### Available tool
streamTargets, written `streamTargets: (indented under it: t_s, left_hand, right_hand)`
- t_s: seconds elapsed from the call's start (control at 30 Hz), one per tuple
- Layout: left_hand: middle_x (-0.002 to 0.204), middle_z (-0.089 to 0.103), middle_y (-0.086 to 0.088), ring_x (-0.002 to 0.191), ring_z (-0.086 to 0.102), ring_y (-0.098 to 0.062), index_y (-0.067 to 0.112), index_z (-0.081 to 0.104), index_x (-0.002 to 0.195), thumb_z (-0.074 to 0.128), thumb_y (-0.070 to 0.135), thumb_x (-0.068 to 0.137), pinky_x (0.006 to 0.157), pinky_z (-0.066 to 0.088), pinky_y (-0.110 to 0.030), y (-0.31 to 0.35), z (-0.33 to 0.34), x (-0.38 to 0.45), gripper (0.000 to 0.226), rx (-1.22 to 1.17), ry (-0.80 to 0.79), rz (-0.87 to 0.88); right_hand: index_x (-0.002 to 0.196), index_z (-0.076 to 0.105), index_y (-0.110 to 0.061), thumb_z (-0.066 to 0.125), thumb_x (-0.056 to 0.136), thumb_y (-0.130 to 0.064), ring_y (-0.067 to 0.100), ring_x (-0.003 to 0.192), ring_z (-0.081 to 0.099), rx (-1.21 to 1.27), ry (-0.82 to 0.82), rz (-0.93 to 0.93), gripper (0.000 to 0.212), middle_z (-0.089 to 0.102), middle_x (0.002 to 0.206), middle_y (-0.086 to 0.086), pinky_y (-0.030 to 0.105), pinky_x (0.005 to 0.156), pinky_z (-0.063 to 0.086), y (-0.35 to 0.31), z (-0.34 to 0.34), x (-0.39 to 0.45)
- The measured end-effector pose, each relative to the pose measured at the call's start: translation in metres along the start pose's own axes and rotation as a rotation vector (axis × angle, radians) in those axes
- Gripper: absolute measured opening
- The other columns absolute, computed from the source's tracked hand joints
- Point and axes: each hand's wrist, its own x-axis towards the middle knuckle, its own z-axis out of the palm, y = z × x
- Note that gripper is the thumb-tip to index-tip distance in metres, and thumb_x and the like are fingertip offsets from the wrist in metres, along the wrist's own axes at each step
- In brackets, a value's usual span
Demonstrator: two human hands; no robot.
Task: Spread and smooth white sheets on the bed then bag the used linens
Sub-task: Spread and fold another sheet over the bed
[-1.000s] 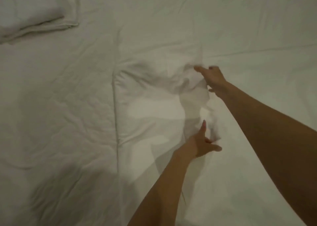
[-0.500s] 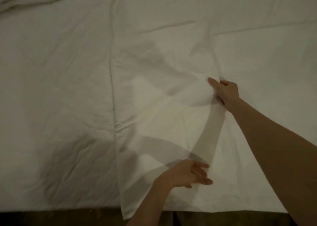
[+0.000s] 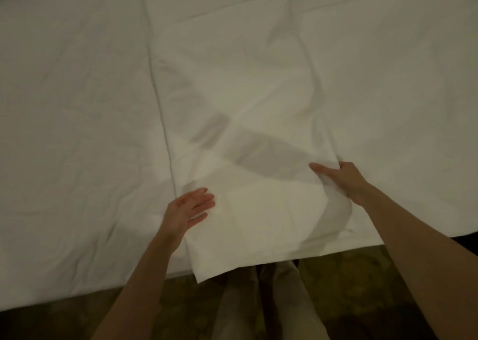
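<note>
right hand point(image 3: 344, 182) pinches sheet point(image 3: 258, 158) | fingertips hidden | left hand point(image 3: 190, 208) flat

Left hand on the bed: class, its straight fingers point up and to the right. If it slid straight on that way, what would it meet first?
The left hand would likely cross only flat white sheet. The right hand, gripping a fold, seems to lie right of that line, though depth is unclear.

White sheet point(image 3: 245, 107) — brown patterned floor point(image 3: 349, 275)
</note>
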Motion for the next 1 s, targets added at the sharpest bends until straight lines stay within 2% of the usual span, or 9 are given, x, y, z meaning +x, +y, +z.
streamTargets:
  t_s: [0.23,0.37,0.43,0.5,0.57,0.63,0.77,0.9,1.0]
  left_hand:
    - [0.109,0.070,-0.004,0.099,0.068,-0.017,0.008,0.058,0.121,0.046,0.025,0.101,0.085,0.052,-0.034,-0.034,0.018,-0.013,0.029,-0.256,0.125,-0.046]
    - [0.109,0.071,-0.016,0.094,0.068,-0.024,0.003,0.065,0.105,0.046,0.047,0.096,0.080,0.051,-0.037,-0.081,0.055,-0.047,0.049,-0.242,0.003,-0.381]
    - [0.110,0.071,-0.018,0.100,0.068,-0.028,-0.001,0.064,0.109,0.045,0.059,0.090,0.086,0.050,-0.039,-0.108,0.074,-0.068,0.066,-0.235,-0.111,-0.527]
    - [0.117,0.068,-0.018,0.112,0.063,-0.030,-0.002,0.060,0.118,0.044,0.066,0.085,0.098,0.046,-0.041,-0.128,0.090,-0.082,0.078,-0.376,-0.211,-0.560]
    - [0.125,0.063,-0.019,0.117,0.059,-0.031,-0.002,0.053,0.129,0.048,0.065,0.082,0.100,0.043,-0.042,-0.135,0.105,-0.085,0.082,-0.649,-0.195,-0.483]
    - [0.130,0.060,-0.019,0.119,0.056,-0.033,0.005,0.049,0.135,0.057,0.060,0.081,0.100,0.044,-0.043,-0.130,0.121,-0.082,0.078,-0.911,-0.082,-0.350]
    - [0.119,0.069,-0.009,0.116,0.061,-0.027,0.016,0.063,0.124,0.063,0.047,0.085,0.105,0.043,-0.041,-0.109,0.125,-0.076,0.050,-1.221,0.115,-0.078]
    - [0.093,0.075,-0.005,0.100,0.065,-0.020,0.013,0.064,0.106,0.054,0.036,0.096,0.098,0.047,-0.037,-0.109,0.087,-0.070,0.027,-1.253,0.310,0.082]
    - [0.106,0.071,-0.004,0.104,0.063,-0.020,0.013,0.061,0.110,0.053,0.035,0.096,0.099,0.047,-0.039,-0.122,0.065,-0.065,0.027,-1.207,0.350,0.072]
  right_hand:
    - [0.116,0.065,-0.008,0.077,0.078,-0.030,0.019,0.090,0.070,0.092,-0.245,0.049,0.046,0.073,0.103,0.004,0.026,0.070,0.055,0.023,-0.013,-0.019]
    - [0.109,0.068,-0.010,0.076,0.080,-0.033,0.020,0.092,0.071,0.188,-0.272,0.056,0.039,0.073,0.104,0.006,0.029,0.075,0.056,0.034,-0.014,-0.034]
    - [0.110,0.067,-0.010,0.076,0.080,-0.033,0.020,0.091,0.071,0.197,-0.273,0.039,0.039,0.073,0.103,0.005,0.030,0.075,0.057,0.034,-0.014,-0.039]
    - [0.102,0.068,-0.012,0.076,0.081,-0.031,0.014,0.083,0.072,0.213,-0.289,0.020,0.029,0.074,0.096,0.001,0.025,0.066,0.057,0.030,-0.016,-0.046]
    - [0.093,0.067,-0.016,0.075,0.082,-0.030,0.009,0.074,0.071,0.216,-0.300,-0.001,0.019,0.073,0.087,-0.004,0.021,0.059,0.055,0.025,-0.019,-0.051]
    - [0.097,0.067,-0.014,0.074,0.083,-0.030,0.012,0.078,0.072,0.231,-0.326,-0.033,0.023,0.075,0.090,-0.002,0.022,0.061,0.056,0.020,-0.022,-0.056]
    - [0.103,0.068,-0.010,0.074,0.083,-0.028,0.015,0.085,0.073,0.273,-0.328,-0.109,0.027,0.075,0.098,0.004,0.023,0.063,0.058,0.014,-0.029,-0.061]
    - [0.095,0.070,-0.010,0.074,0.084,-0.023,0.014,0.083,0.072,0.205,-0.248,-0.191,0.018,0.074,0.100,0.007,0.022,0.069,0.058,0.027,-0.025,-0.056]
    - [0.103,0.069,-0.006,0.073,0.085,-0.025,0.016,0.081,0.068,0.119,-0.162,-0.169,0.027,0.071,0.096,0.006,0.024,0.068,0.055,0.054,-0.008,-0.046]
